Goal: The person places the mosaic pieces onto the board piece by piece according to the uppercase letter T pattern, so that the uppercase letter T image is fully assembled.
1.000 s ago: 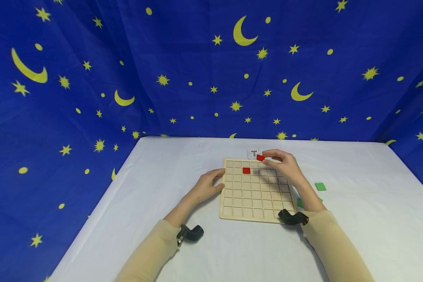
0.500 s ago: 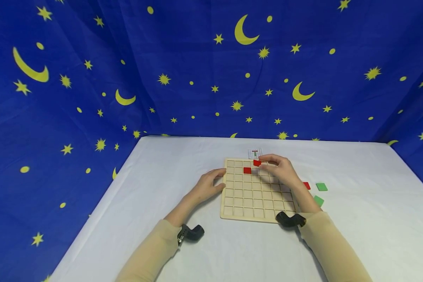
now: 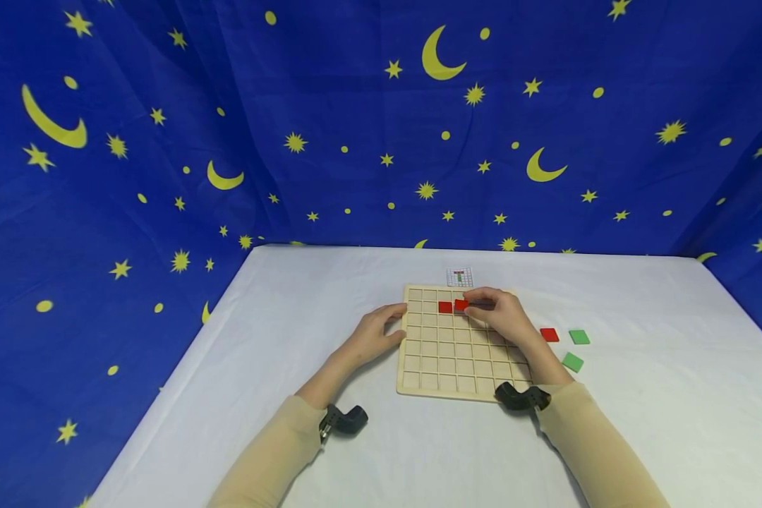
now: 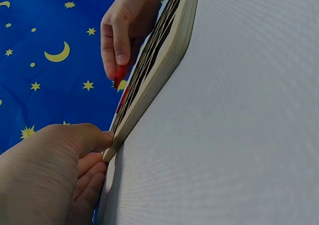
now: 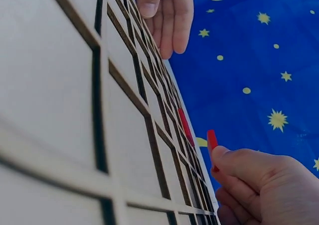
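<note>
On the worktop I count one board, one card just beyond it, three red tiles and two green tiles. One red tile sits in a cell; my right hand pinches a second red tile over the board, just beside the first. The third lies right of the board, near both greens. My left hand touches the board's left edge, fingers extended.

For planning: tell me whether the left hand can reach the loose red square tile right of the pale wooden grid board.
Probably not directly: the left hand rests at the opposite edge of the board, with the right forearm between hand and loose tile.
</note>
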Tool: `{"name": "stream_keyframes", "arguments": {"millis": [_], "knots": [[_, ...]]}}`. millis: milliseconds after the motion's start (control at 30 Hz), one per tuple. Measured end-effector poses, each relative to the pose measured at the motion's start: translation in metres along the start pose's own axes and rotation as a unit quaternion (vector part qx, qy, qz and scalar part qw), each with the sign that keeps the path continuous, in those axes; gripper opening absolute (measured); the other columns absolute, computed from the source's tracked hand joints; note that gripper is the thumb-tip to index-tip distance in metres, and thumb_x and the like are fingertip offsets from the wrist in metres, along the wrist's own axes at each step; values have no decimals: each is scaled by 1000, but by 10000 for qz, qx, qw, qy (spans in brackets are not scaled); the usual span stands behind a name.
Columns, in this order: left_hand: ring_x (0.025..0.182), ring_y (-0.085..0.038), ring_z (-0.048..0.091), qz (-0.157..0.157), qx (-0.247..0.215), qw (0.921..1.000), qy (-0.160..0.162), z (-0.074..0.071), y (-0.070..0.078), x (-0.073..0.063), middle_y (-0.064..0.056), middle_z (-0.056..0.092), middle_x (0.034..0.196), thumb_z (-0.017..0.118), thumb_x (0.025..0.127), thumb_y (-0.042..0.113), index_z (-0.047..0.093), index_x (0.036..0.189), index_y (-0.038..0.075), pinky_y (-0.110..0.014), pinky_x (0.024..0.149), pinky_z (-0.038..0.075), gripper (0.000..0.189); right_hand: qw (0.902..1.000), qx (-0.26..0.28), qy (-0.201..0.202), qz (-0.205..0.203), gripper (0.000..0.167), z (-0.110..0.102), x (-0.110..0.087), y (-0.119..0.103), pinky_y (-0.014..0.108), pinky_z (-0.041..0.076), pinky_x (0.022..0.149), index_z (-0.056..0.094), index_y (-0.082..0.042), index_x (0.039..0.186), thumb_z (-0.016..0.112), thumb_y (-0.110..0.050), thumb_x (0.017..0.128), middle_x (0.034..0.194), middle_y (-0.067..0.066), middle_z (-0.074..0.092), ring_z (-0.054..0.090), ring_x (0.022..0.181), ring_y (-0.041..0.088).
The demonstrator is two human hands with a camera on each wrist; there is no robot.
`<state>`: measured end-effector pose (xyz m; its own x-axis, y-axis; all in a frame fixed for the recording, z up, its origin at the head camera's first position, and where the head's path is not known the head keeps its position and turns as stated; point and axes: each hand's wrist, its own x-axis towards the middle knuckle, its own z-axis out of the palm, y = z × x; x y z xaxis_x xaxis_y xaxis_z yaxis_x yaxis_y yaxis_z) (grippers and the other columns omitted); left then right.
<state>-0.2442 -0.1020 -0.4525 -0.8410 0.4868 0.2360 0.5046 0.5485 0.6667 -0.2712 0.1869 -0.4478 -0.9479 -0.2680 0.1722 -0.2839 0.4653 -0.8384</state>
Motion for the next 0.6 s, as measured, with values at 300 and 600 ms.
{"name": "stream_keyframes", "arguments": {"millis": [300,600], "knots": [[118,-23,52,-272,-40,9996,-111,1,1,1,-14,52,132,64,89,10,44,138,-1,-28,101,41,54,9994,-316,119,43,30,4,1,2,44,49,89,67,-2,113,71,-12,84,115,12,64,61,102,27],[118,-23,52,-276,-54,9996,-94,1,0,1,-14,52,132,64,89,11,44,138,0,-28,101,41,54,9967,-761,260,-97,29,8,2,3,45,46,92,68,-4,110,73,-12,83,115,12,64,57,107,30]]}}
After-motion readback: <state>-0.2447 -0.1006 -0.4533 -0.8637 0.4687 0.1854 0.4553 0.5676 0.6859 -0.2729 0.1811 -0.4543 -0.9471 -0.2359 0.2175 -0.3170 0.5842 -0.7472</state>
